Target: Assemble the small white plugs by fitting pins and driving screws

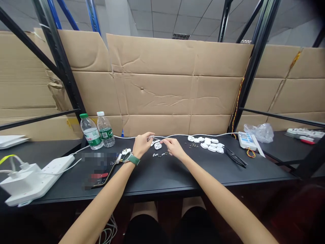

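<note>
Several creased cardboard panels (165, 91) are standing behind one smooth black table (162, 179), with open room along its straight front edge. One long white power strip (57, 166) is lying left; two clear plastic bottles (106, 133) are standing behind it. Left hand (142, 145) is pinching a small whitish piece (151, 137) above mid-table; right hand (174, 148) is grasping one thin rod (157, 139) reaching toward it. One black tool (236, 158) is lying right, near roughly a dozen rounded white parts (212, 148). Tiny metal bits (194, 145) are lying beside those.
</note>
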`<move>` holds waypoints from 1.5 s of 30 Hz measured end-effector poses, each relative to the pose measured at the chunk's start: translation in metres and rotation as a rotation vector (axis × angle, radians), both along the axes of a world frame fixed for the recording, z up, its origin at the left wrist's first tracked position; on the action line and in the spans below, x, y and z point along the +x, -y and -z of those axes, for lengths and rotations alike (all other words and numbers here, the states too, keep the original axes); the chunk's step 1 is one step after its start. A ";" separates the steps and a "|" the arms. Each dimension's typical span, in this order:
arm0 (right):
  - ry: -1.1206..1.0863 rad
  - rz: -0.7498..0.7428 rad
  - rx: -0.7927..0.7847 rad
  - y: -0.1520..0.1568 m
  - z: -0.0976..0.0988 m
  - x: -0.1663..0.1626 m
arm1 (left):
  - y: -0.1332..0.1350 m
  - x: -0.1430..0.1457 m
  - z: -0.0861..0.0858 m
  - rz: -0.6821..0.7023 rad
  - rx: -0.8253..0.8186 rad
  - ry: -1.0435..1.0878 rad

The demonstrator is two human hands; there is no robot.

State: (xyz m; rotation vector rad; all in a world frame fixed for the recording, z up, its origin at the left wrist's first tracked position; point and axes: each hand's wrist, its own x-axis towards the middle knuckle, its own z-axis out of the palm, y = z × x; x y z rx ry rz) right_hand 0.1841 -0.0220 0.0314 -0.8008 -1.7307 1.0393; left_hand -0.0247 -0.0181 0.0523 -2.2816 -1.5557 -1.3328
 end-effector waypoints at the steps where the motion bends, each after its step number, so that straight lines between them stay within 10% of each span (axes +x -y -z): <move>1: -0.084 -0.070 -0.140 -0.001 0.000 0.000 | 0.000 0.001 0.000 -0.007 0.013 -0.003; 8: -0.310 -0.349 -0.667 -0.009 -0.003 0.013 | 0.005 0.007 -0.001 -0.070 0.015 -0.072; 12: -0.195 -0.270 -0.435 -0.004 -0.002 0.012 | 0.002 0.005 0.002 -0.030 0.010 -0.034; 19: 0.330 0.164 0.421 -0.012 0.000 0.014 | -0.004 0.007 0.006 0.034 -0.134 0.185; 28: 0.643 0.069 0.320 -0.024 0.010 0.038 | 0.001 0.009 0.003 0.314 -0.557 0.572; 45: 0.701 0.090 0.346 -0.036 0.031 0.026 | 0.004 0.012 0.002 0.330 -0.628 0.702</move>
